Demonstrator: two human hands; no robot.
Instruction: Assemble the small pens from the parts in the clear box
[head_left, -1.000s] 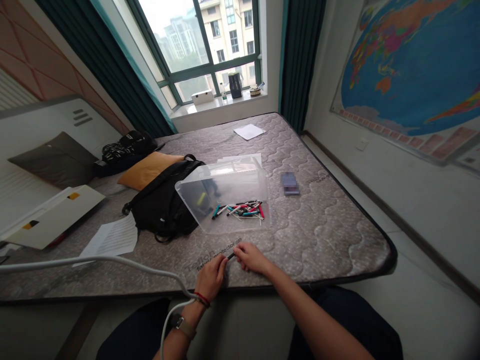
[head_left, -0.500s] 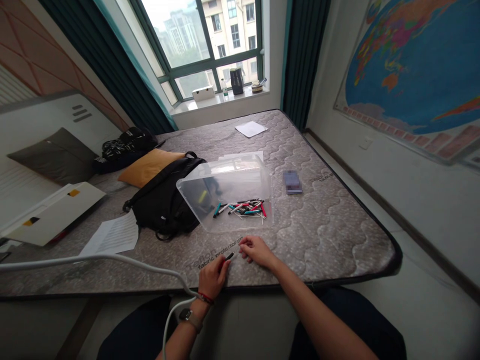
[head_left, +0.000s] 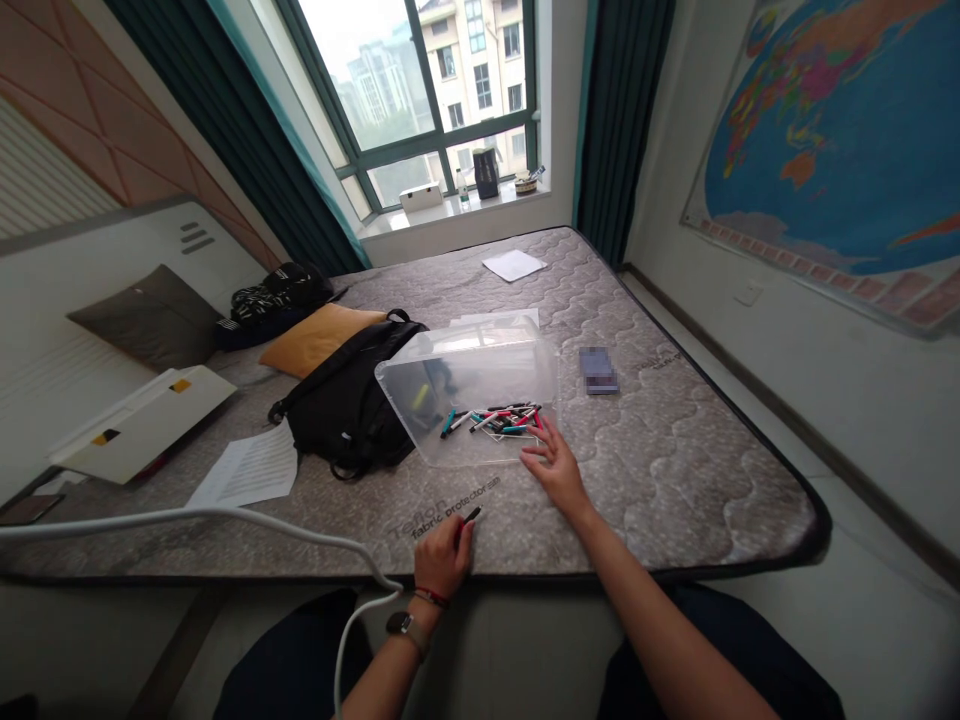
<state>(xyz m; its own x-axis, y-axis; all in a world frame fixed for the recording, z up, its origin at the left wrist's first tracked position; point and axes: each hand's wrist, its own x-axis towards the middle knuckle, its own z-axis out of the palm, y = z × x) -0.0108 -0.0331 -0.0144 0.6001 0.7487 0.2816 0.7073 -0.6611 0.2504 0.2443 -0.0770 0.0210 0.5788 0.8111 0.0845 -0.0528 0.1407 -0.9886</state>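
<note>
Head view: the left hand [head_left: 441, 556] is gripping a black pen [head_left: 472, 515], fingers closed; the right hand [head_left: 559, 478] is hovering at the clear plastic bin [head_left: 491, 368], fingers parted, visibly holding nothing. Progress is appearing partial: many pens [head_left: 495, 418] are lying loose inside.

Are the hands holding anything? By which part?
The left hand holds a slim, black, pen-shaped stick by its near part, far tip poking out. The right hand seems empty.
</note>
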